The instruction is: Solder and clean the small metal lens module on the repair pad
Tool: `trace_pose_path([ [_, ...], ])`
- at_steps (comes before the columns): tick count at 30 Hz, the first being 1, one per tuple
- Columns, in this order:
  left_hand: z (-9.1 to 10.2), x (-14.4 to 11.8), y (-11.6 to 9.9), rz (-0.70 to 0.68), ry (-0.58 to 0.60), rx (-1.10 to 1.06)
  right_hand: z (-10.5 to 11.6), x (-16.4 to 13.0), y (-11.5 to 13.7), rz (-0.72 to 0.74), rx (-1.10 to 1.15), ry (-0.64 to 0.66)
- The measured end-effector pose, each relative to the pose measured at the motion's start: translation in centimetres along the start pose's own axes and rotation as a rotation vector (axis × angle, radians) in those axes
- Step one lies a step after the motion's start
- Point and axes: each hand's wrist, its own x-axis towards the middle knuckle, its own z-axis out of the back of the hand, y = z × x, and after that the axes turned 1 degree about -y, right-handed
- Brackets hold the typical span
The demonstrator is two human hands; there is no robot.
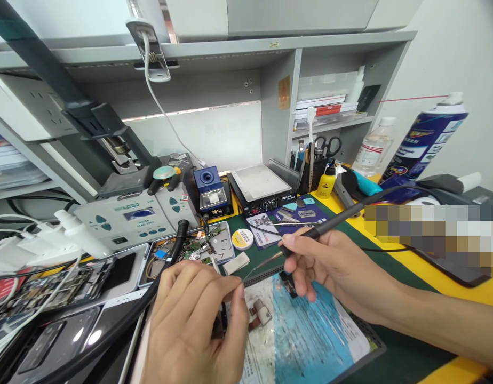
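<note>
My right hand [330,269] grips a black soldering iron [338,220] like a pen, its metal tip pointing left and down toward the work mat [310,341]. My left hand [194,320] is pinched around a thin wire or tweezers-like piece that reaches up toward the iron's tip; what it pinches is too thin to name. Under the hands lies a blue-and-white mat with a small brown part [261,313] and a dark part [288,282] on it.
A soldering station [211,193], a hot plate [262,189], a rework station [130,216], a solder paste tin [242,238] and a tray of circuit boards [190,248] stand behind. Opened phones [70,285] lie left. A spray can [426,136] and tool cup [314,170] stand right.
</note>
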Motion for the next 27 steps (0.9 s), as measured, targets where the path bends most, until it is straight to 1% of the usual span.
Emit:
trace_pose_path([
  [14, 0.07, -0.06, 0.04, 0.006, 0.024, -0.003, 0.00, -0.06, 0.12, 0.005, 0.018, -0.002],
  [27, -0.05, -0.07, 0.03, 0.015, 0.007, -0.015, 0.08, 0.07, -0.11, 0.011, 0.015, -0.007],
])
